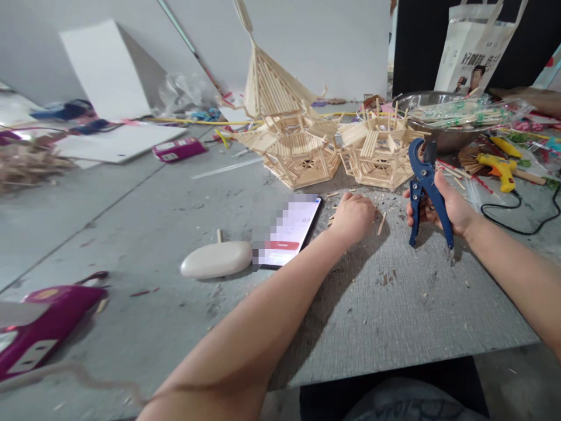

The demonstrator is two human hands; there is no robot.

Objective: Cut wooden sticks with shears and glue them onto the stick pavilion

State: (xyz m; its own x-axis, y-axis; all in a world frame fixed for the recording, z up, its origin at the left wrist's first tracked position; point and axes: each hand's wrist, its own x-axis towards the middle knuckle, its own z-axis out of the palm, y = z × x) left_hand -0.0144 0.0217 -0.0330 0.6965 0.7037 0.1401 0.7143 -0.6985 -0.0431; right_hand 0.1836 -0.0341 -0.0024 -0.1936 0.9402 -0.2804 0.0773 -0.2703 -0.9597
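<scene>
In my right hand [451,204] is a blue pipe cutter [432,187], held upright with its curved jaw at the top and its handles spread apart. My left hand [354,216] rests low on the grey table with its fingers curled under; whatever they hold is hidden. Short cut wooden sticks [382,223] lie beside it. Behind my hands stand two many-sided stick models: a taller one with a pointed roof [280,88], and a lower one [379,155] without a roof. A lit phone [289,231] lies left of my left hand.
A white oval case [217,260] touches the phone's side. A yellow glue gun [502,169] with a black cord lies at the right. Behind it, a metal bowl [451,140] holds bagged sticks. Purple boxes [179,149] and a white board [118,140] lie to the left.
</scene>
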